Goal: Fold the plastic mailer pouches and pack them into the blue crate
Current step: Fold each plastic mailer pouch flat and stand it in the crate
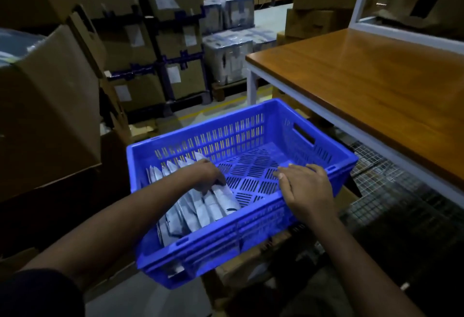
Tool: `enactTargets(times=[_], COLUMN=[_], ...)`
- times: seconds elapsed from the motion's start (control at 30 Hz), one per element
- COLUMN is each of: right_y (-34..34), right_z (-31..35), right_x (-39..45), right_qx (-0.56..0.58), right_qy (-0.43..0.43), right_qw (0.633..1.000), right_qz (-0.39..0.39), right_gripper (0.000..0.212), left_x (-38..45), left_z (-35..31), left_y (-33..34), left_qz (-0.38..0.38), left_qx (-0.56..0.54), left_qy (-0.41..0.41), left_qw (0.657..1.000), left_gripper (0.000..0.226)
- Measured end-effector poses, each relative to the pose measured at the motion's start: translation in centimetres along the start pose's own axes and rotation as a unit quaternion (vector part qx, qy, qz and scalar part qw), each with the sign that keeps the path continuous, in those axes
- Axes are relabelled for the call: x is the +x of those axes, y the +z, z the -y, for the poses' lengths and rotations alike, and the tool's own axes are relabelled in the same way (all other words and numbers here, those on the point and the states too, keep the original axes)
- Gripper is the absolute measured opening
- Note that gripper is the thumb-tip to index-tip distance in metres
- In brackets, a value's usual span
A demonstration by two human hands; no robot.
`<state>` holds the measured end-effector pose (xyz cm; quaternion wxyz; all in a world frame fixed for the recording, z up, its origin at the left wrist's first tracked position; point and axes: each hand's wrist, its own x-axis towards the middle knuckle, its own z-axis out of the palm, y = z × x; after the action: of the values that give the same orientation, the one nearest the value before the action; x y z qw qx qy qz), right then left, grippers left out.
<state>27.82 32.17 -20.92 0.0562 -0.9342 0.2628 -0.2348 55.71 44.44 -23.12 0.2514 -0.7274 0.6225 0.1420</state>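
A dark sleeve (37, 291) fills the lower left of the frame. The left hand (206, 173) reaches into the blue crate (218, 244) at centre frame, fingers curled onto the folded mailer pouches (200, 206), which stand in a row along the crate's left side. The right hand (307, 188) hovers released above the near rim. A wooden table (364, 86) occupies the upper right.

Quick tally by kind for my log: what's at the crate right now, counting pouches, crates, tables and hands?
Folded mailer pouches standing on edge in a row at the crate's left end: about 7, since they overlap and an exact count is not possible
Blue crate: 1
Wooden-topped table: 1
Hands: 2, the left hand on the pouches, the right hand over the near rim
Total: about 11
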Motion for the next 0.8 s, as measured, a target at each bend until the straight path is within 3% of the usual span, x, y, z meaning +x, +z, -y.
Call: enactTargets(times=[0.2,0.3,0.43,0.6,0.8], right_y=[0.0,-0.2,-0.2,-0.7,-3.1], right_z=[0.0,0.0,0.0,0.0,-0.4], right_x=[-0.1,-0.2,-0.3,-0.2,0.3], right_qx=[-0.016,-0.013,-0.022,-0.042,0.081], right_qy=[-0.002,-0.002,-0.011,-0.013,-0.003], right_qw=[1.0,1.0,1.0,0.999,0.992], right_qz=[0.0,0.003,-0.012,0.021,0.1], right_gripper=[0.048,0.051,0.05,0.052,0.051], left_x=[0.5,-0.1,-0.2,-0.6,-2.1], left_z=[-4.0,-5.1,-4.8,-4.9,-5.0], left_y=[-1.1,-1.3,-1.3,-0.8,-2.1], left_qz=[-0.011,0.028,0.016,0.026,-0.031], left_qx=[-0.041,-0.015,0.025,-0.008,-0.045], left_qy=[-0.019,-0.032,-0.047,-0.042,-0.019], left_qw=[0.999,0.999,0.998,0.999,0.998], left_gripper=[0.042,0.046,0.044,0.049,0.051])
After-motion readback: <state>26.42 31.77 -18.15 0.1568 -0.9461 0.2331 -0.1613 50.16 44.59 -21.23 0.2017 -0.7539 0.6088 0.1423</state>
